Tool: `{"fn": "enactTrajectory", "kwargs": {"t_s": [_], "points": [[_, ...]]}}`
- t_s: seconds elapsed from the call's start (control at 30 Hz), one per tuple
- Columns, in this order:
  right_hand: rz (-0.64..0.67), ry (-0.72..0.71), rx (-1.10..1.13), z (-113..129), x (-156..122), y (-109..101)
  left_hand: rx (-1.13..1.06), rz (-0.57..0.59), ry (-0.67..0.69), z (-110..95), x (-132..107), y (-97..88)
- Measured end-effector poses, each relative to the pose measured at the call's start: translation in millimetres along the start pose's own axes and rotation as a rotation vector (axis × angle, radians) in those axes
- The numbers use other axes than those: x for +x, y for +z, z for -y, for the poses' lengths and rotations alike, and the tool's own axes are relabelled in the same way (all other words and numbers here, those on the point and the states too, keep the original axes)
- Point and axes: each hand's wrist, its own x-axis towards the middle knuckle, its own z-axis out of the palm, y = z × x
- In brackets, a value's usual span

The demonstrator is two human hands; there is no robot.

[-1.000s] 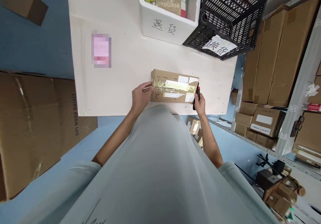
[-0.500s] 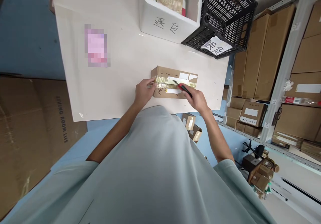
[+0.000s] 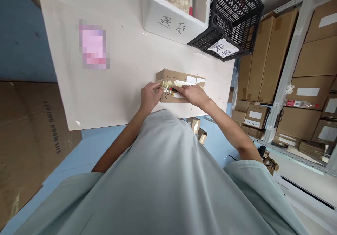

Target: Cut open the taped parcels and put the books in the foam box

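A small brown cardboard box (image 3: 168,75) with shiny tape along its top and white labels lies at the front of the white table (image 3: 123,66). My left hand (image 3: 151,96) grips the box's left end, thumb and fingers at the end of the tape (image 3: 167,84). Whether the fingers pinch some tape too, I cannot tell. In my closed right hand (image 3: 196,95) is a red and black utility knife (image 3: 172,89). It lies low over the box top, its front end near my left fingers. The blade is hidden, and most of the handle sits under my hand.
Behind the box stand a white foam box (image 3: 173,26) with packets inside and a black plastic crate (image 3: 233,21). A pink blurred item (image 3: 93,47) lies on the table's left. Large carton (image 3: 31,136) at left; shelves with cartons (image 3: 279,59) at right.
My right hand has moved left along the box with the knife, bringing it close to my left fingers. The left hand stays at the box's end. The view has shifted slightly.
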Motion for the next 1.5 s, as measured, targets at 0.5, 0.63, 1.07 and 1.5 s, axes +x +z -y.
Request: {"fn": "enactTrajectory", "kwargs": {"t_s": [0.5,0.63,1.07,1.5], "points": [[-0.08,-0.112,0.041,-17.1,17.0,10.2,0.035,-0.046,-0.049,0.8,-2.1,0.2],[-0.079,-0.111,0.006,-17.9,16.8,9.3,0.055,-0.059,-0.063,0.3,-0.4,0.9],[-0.074,0.11,0.184,-157.5,-55.9,115.8,0.161,-0.23,-0.172,-19.2,-3.2,15.4],[-0.615,0.202,1.026,-172.9,-47.8,257.1,0.353,-0.306,-0.253,-29.0,-20.3,32.0]]}}
